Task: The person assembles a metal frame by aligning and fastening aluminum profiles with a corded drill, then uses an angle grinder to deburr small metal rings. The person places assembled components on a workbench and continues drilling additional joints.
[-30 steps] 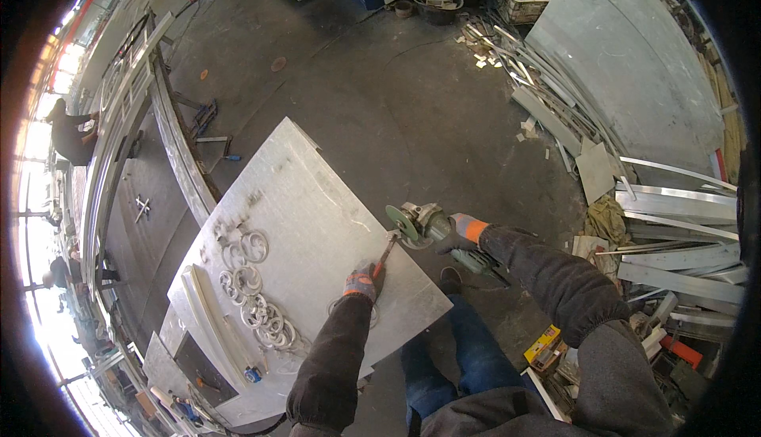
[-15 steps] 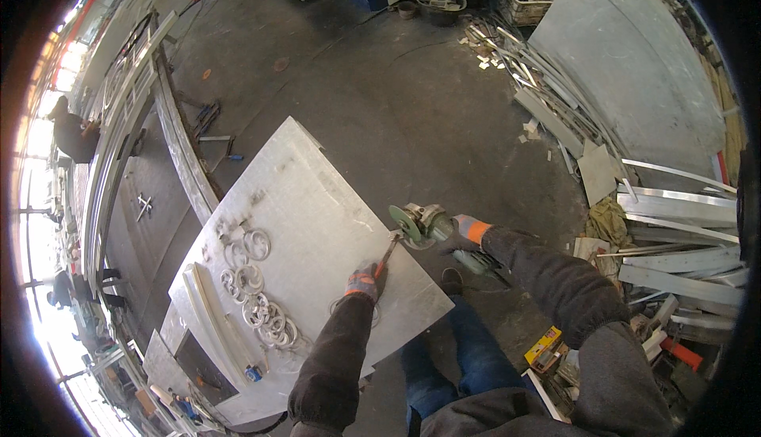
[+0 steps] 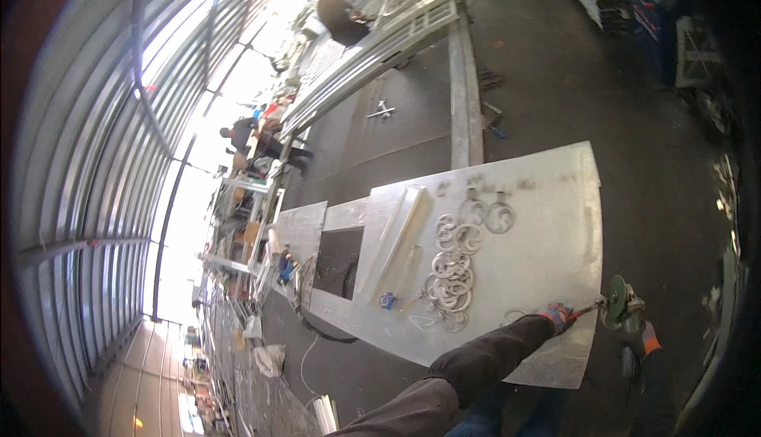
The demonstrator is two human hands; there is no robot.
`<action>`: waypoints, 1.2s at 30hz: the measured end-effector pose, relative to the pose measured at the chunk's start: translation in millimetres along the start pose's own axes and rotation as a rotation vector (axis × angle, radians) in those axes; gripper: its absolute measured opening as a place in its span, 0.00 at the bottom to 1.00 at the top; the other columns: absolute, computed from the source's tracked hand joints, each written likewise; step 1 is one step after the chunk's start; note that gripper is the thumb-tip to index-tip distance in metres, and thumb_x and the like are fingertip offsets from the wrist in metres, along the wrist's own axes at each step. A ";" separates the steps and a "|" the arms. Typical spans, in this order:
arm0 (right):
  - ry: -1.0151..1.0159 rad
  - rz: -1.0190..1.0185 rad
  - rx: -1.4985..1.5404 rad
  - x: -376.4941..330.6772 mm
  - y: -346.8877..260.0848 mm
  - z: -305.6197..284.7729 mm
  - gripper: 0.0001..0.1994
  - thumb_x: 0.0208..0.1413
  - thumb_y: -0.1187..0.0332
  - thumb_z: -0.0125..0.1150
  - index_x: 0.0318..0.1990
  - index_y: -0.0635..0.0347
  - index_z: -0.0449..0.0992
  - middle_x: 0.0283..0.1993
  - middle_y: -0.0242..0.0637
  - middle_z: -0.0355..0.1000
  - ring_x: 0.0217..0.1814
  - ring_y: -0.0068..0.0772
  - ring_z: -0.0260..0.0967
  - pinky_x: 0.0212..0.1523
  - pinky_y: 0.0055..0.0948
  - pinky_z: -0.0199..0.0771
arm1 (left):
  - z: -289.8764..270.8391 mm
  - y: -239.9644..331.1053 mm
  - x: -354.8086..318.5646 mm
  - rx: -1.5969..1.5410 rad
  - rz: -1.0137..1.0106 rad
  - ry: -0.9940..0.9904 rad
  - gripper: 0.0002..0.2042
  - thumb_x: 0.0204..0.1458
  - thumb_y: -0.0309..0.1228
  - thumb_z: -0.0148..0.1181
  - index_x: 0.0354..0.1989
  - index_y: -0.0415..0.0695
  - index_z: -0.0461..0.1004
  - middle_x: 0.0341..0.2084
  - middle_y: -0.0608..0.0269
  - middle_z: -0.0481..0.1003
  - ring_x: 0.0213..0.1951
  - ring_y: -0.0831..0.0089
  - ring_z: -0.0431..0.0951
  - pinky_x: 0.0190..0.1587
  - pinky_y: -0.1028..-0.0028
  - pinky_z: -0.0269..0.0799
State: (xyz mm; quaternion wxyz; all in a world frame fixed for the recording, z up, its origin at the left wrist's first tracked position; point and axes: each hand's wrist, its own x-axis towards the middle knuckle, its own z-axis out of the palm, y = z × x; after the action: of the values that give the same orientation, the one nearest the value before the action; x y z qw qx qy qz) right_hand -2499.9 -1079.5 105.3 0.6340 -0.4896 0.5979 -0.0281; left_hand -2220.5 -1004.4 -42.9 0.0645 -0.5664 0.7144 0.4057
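Two gloved hands sit at the near right edge of the sheet-metal worktop (image 3: pixel 547 239), and the view has swung hard left since a second ago, now taking in the hall's glazed wall. Left hand (image 3: pixel 557 316) has its fingers closed around a thin rod (image 3: pixel 588 307) at the edge. Right hand (image 3: pixel 646 340) grips the angle grinder (image 3: pixel 620 304), its green disc just beside the rod. Farther in lie curled metal scroll rings (image 3: pixel 456 266), then a pale flat bar (image 3: pixel 396 239).
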 end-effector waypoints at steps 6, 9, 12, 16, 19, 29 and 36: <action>0.021 -0.004 0.023 -5.2 5.9 0.5 0.31 0.41 0.55 0.77 0.53 0.61 0.76 0.49 0.42 0.75 0.51 0.37 0.72 0.51 0.38 0.74 | -4.4 0.0 -2.7 -0.012 -0.045 -0.010 0.21 0.66 0.47 0.44 0.58 0.46 0.72 0.54 0.53 0.74 0.52 0.60 0.75 0.53 0.61 0.71; -0.001 -0.051 0.070 6.8 26.2 7.9 0.32 0.41 0.55 0.77 0.54 0.61 0.75 0.50 0.42 0.75 0.51 0.37 0.72 0.51 0.38 0.74 | -7.5 -21.4 -3.4 -0.029 -0.095 -0.085 0.22 0.66 0.47 0.44 0.59 0.47 0.72 0.55 0.53 0.74 0.54 0.60 0.74 0.55 0.61 0.70; -0.037 0.067 0.043 24.2 47.8 9.5 0.31 0.40 0.54 0.75 0.51 0.62 0.75 0.47 0.43 0.76 0.48 0.37 0.73 0.46 0.39 0.74 | -21.6 -31.0 -0.9 -0.005 -0.174 -0.113 0.22 0.66 0.47 0.45 0.59 0.47 0.71 0.57 0.53 0.73 0.56 0.61 0.73 0.58 0.62 0.69; -0.009 0.105 -0.211 42.6 60.0 10.3 0.33 0.37 0.48 0.76 0.47 0.62 0.76 0.42 0.42 0.77 0.41 0.38 0.74 0.42 0.41 0.74 | -48.5 -19.2 -3.7 0.087 -0.152 -0.090 0.24 0.64 0.53 0.42 0.51 0.48 0.76 0.48 0.45 0.77 0.53 0.46 0.75 0.55 0.56 0.70; 0.130 -0.020 -0.063 38.0 66.3 27.3 0.31 0.38 0.50 0.78 0.46 0.62 0.76 0.40 0.41 0.77 0.38 0.36 0.74 0.40 0.39 0.75 | -58.8 -13.8 -11.1 0.042 -0.160 -0.031 0.23 0.63 0.52 0.45 0.49 0.47 0.76 0.44 0.46 0.78 0.49 0.47 0.77 0.52 0.55 0.72; 0.478 -0.059 0.908 8.8 70.9 142.3 0.25 0.48 0.68 0.74 0.54 0.63 0.73 0.49 0.41 0.76 0.45 0.36 0.75 0.43 0.37 0.79 | 64.1 -7.4 -14.2 0.233 -0.307 -0.110 0.23 0.67 0.45 0.40 0.68 0.53 0.59 0.44 0.52 0.79 0.50 0.63 0.78 0.58 0.64 0.67; 0.636 -0.087 0.703 9.9 45.3 163.5 0.23 0.41 0.68 0.77 0.46 0.60 0.75 0.41 0.35 0.76 0.40 0.30 0.73 0.38 0.33 0.76 | 102.5 -9.8 7.8 -0.378 -0.513 0.027 0.24 0.65 0.53 0.44 0.58 0.47 0.70 0.44 0.57 0.78 0.47 0.66 0.76 0.52 0.67 0.70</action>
State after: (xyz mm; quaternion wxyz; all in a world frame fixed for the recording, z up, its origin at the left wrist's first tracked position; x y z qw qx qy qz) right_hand -2393.5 -966.2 36.6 0.5452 -0.2370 0.6954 -0.4038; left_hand -2252.5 -943.7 -120.0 0.0488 -0.7352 0.4612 0.4944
